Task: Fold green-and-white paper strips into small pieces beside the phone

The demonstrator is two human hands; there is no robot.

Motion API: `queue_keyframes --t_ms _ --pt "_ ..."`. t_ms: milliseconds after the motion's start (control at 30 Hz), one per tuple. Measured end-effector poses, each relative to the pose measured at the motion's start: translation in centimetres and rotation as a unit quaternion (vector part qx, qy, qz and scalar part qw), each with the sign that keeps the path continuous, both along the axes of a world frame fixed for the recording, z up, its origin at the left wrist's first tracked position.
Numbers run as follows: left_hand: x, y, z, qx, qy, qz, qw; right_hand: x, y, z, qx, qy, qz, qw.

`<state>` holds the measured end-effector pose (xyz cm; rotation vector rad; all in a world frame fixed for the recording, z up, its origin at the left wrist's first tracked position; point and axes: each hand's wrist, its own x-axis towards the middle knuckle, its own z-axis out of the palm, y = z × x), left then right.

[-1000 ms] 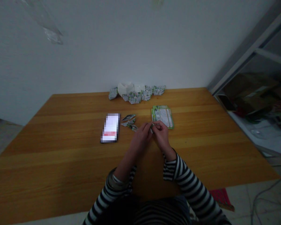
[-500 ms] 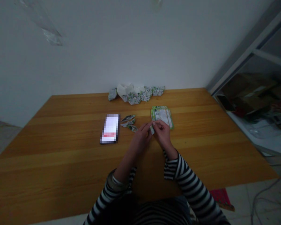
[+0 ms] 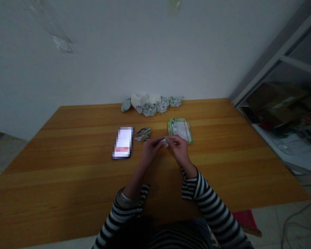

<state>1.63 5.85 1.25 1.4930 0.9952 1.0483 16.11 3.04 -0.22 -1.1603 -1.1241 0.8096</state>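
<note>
My left hand [image 3: 150, 149] and my right hand [image 3: 179, 148] meet over the middle of the wooden table [image 3: 67, 162], both pinched on a small folded piece of printed paper [image 3: 163, 141] held between them. A few folded paper pieces [image 3: 142, 134] lie just left of my hands. Behind my right hand rests a flat stack of green-edged printed sheets [image 3: 180, 129]. Both sleeves are striped black and white.
A phone [image 3: 123, 142] with a lit screen lies left of the folded pieces. A pile of folded paper shapes [image 3: 152, 103] sits at the table's far edge by the white wall. A metal shelf unit [image 3: 280, 103] stands to the right.
The paper piece has turned from upright to lying flatter between my fingers, and my left hand has shifted slightly left. The camera has tilted a little.
</note>
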Motion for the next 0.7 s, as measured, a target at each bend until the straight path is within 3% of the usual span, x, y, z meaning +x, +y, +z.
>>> queue_keyframes --t_ms 167,300,467,567,700 --pt "0.1 -0.3 0.0 0.015 0.023 0.081 0.996 -0.5 -0.2 0.5 0.024 -0.004 0.031 0.999" --pt "0.2 -0.5 0.0 0.055 0.034 0.1 0.993 -0.7 0.2 -0.1 -0.003 0.001 0.028 1.0" --pt "0.2 -0.3 0.1 0.058 0.014 0.072 0.996 -0.1 0.6 -1.3 -0.079 0.044 0.001 0.996" --pt "-0.1 0.1 0.7 0.059 0.031 0.061 0.996 0.3 0.6 -1.2 -0.061 0.033 -0.026 0.997" --pt "-0.8 0.4 1.3 -0.045 0.017 -0.012 0.999 0.5 0.5 -0.7 -0.039 0.037 -0.001 0.999"
